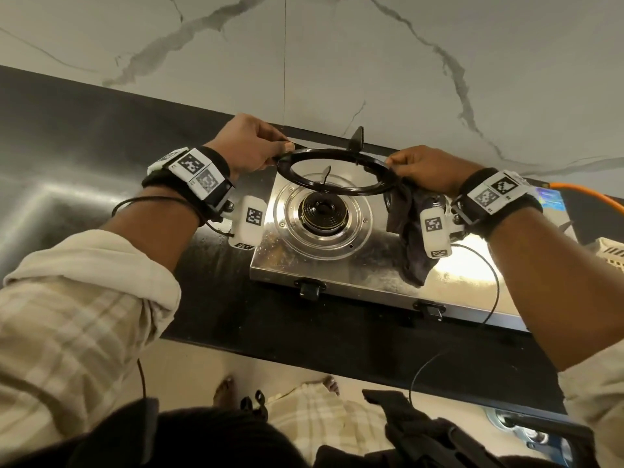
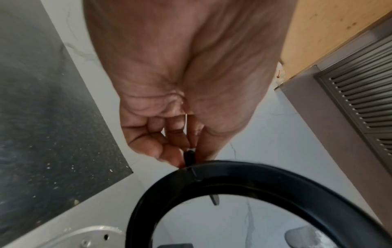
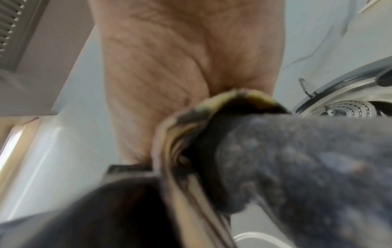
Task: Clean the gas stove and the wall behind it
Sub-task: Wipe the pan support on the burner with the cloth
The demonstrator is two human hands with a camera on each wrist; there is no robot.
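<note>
A steel gas stove (image 1: 337, 265) sits on the black counter against the white marble wall (image 1: 337, 62). Its left burner (image 1: 322, 211) is bare. Above it hangs the black ring-shaped pan support (image 1: 334, 172), lifted off and held level. My left hand (image 1: 253, 146) pinches its left prong; in the left wrist view the hand (image 2: 180, 151) pinches the prong at the ring (image 2: 244, 181). My right hand (image 1: 418, 167) grips the ring's right side together with a dark grey cloth (image 1: 410, 231) that hangs down. The cloth (image 3: 286, 159) fills the right wrist view, hiding the fingers.
The black counter (image 1: 84, 146) stretches left of the stove. An orange gas hose (image 1: 587, 194) runs off at the right, and a cream basket (image 1: 607, 251) shows at the right edge. Two black knobs (image 1: 309, 288) stick out of the stove's front.
</note>
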